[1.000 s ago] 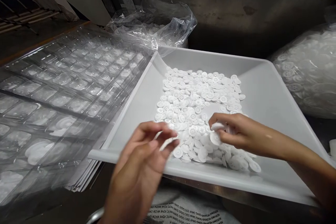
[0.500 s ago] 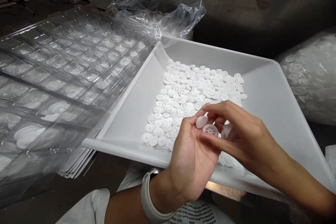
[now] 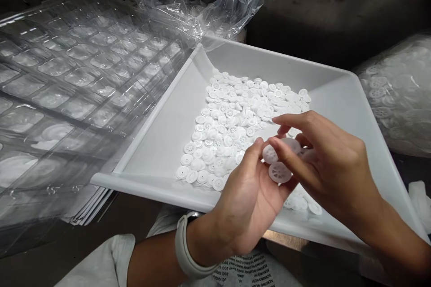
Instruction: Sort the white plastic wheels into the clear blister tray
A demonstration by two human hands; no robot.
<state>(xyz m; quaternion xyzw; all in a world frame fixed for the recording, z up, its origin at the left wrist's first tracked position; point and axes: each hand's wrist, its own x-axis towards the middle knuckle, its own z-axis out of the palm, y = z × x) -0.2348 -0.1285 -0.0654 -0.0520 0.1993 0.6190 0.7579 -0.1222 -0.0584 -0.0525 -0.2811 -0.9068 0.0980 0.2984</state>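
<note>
Head view | my half-cupped left hand [image 3: 249, 202] and curled right hand [image 3: 333, 161] hold round, spoked, white plastic discs [image 3: 280, 172]

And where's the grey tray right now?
In the head view, the grey tray sits centre-right, under the left hand and right hand, between the clear moulded sheets on the left and the disc-filled bag on the right.
</note>
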